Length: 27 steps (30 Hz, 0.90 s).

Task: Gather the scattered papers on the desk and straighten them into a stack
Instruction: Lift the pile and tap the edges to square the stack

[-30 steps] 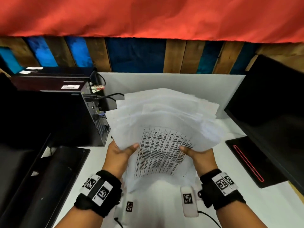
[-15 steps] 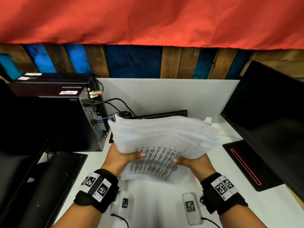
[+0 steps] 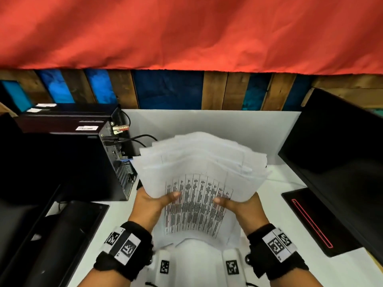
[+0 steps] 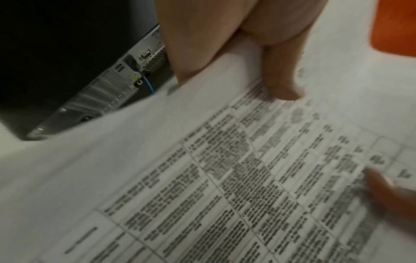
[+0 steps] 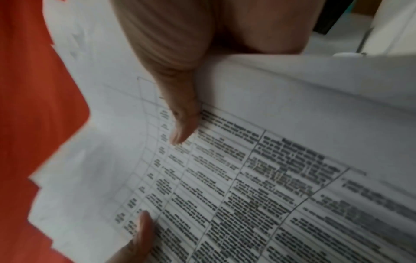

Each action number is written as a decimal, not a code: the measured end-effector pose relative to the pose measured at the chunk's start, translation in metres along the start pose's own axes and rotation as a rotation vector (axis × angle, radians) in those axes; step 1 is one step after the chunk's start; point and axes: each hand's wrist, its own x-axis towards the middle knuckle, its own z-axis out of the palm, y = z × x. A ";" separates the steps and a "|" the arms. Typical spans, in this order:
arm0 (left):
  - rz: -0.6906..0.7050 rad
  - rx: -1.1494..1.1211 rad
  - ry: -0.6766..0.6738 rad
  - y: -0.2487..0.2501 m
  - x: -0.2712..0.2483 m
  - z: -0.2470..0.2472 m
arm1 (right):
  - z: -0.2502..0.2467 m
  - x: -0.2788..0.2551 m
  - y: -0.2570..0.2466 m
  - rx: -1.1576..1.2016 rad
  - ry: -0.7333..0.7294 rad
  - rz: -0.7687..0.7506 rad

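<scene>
Now I have the bundle of papers [image 3: 199,172] raised above the white table [image 3: 275,183], tilted up with its far edges fanned and uneven. My left hand [image 3: 149,206] grips the left side of the bundle, thumb lying across the printed top sheet [image 3: 194,210] and fingers hidden behind the paper. My right hand [image 3: 240,208] grips the right side the same way, thumb on the print. So both grips are closed on the papers, thumb in front and the rest underneath.

In the left wrist view the left thumb [image 4: 279,78] presses on the table of text, and the tip of the right thumb [image 4: 382,186] shows at the lower right. In the right wrist view the right thumb [image 5: 180,113] lies on the same printed grid; both wrist views are blurred.

Relative to the papers: a black computer tower [image 3: 68,160] stands to their left, its rear ports and cables [image 3: 134,139] facing them; a dark monitor [image 3: 339,154] stands to their right with a flat black pad [image 3: 317,220] bearing a red line beside it. Behind them rises a white panel [image 3: 207,123], then wood slats and red cloth [image 3: 186,32].
</scene>
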 end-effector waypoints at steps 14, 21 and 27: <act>0.155 -0.063 0.022 0.018 0.004 -0.006 | 0.015 -0.014 -0.011 -0.428 0.372 -0.673; 0.161 -0.064 -0.030 0.013 -0.002 -0.018 | 0.009 -0.013 -0.013 -0.596 0.365 -0.603; 0.112 -0.075 -0.115 0.009 -0.007 -0.023 | 0.011 -0.023 -0.011 -0.565 0.366 -0.620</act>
